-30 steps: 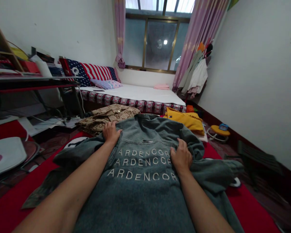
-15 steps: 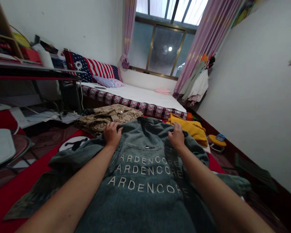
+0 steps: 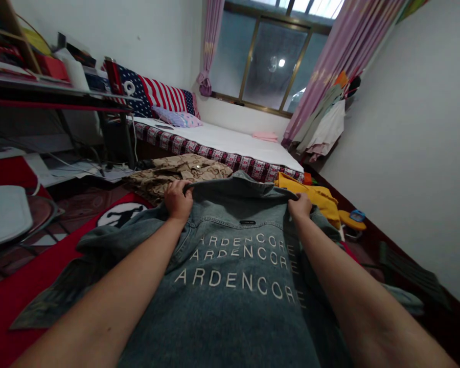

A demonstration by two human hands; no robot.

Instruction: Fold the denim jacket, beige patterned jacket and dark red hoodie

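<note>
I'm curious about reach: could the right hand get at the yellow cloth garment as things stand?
Probably yes: the yellow cloth garment lies just beyond the right hand with no solid obstacle showing, but its fingers grip the blue-green denim jacket and would first need freeing.

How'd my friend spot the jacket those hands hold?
Before the bed lies a red cloth. Over it, the left hand and right hand grip a denim jacket. Unlike the yellow garment and tan patterned garment beyond, it shows ARDENCORE three times.
</note>
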